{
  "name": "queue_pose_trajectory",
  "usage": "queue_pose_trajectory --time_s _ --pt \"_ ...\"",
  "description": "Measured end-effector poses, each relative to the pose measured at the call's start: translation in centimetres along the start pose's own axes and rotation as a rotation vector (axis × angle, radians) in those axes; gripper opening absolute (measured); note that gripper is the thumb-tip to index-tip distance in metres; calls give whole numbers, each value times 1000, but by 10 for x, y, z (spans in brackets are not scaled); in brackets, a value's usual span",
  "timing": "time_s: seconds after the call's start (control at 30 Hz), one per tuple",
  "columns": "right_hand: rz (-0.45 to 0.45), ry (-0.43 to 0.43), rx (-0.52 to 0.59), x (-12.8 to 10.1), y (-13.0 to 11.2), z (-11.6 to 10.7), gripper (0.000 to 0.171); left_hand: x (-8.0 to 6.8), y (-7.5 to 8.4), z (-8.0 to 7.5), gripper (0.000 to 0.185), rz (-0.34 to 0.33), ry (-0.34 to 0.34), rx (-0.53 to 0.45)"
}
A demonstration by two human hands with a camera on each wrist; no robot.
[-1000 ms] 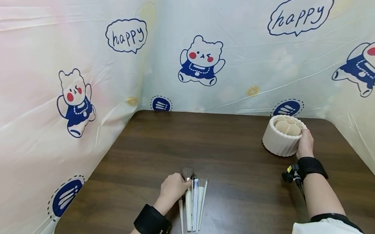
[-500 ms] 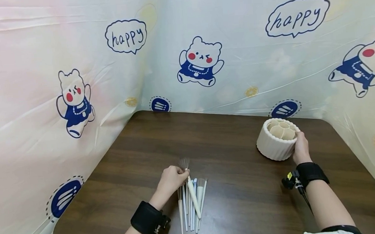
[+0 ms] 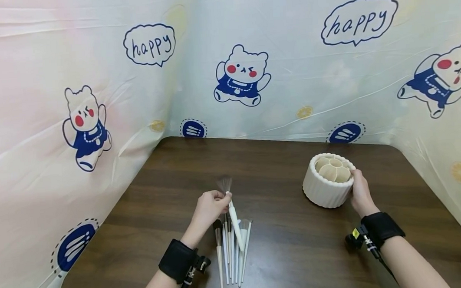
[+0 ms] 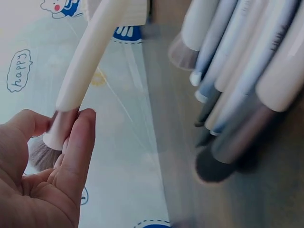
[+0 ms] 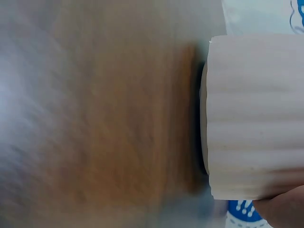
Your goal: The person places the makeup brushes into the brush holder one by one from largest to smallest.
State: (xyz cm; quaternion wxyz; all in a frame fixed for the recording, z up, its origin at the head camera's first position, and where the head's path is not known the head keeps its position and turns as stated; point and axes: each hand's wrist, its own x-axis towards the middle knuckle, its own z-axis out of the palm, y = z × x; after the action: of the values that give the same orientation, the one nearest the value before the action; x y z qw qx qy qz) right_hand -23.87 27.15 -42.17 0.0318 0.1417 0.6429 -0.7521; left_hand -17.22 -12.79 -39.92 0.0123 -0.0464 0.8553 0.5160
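Right wrist view: holder (image 5: 256,114) cropped by right edge, right hand (image 5: 285,209) mostly cut off, table (image 5: 118,118) blurred. Left wrist view: held brush (image 4: 85,66) cropped at top, bristles (image 4: 42,154) partly hidden by fingers (image 4: 80,147).

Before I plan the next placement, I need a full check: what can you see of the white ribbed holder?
The holder is round, off-white and matte, perhaps plastic, with vertical ribs and a scalloped rim. Inside, a cream insert forms petal-like compartments around a central one; nothing shows in them. It is roughly upright, opening upward, at the far right part of the table. The right hand grips its right side. Whether its base touches the table is unclear.
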Motion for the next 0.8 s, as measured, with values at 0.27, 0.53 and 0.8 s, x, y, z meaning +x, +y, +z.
queue_pose_trajectory --time_s 0.27,0.53,0.8 --pt "18 -80 -37 -24 8 15 62 7 17 2 23 76 68 -37" --pt "43 -85 -38 -45 14 30 62 8 38 3 22 123 81 -105" --pt "-76 -116 -43 -54 35 37 70 8 63 5 19 194 101 -133"
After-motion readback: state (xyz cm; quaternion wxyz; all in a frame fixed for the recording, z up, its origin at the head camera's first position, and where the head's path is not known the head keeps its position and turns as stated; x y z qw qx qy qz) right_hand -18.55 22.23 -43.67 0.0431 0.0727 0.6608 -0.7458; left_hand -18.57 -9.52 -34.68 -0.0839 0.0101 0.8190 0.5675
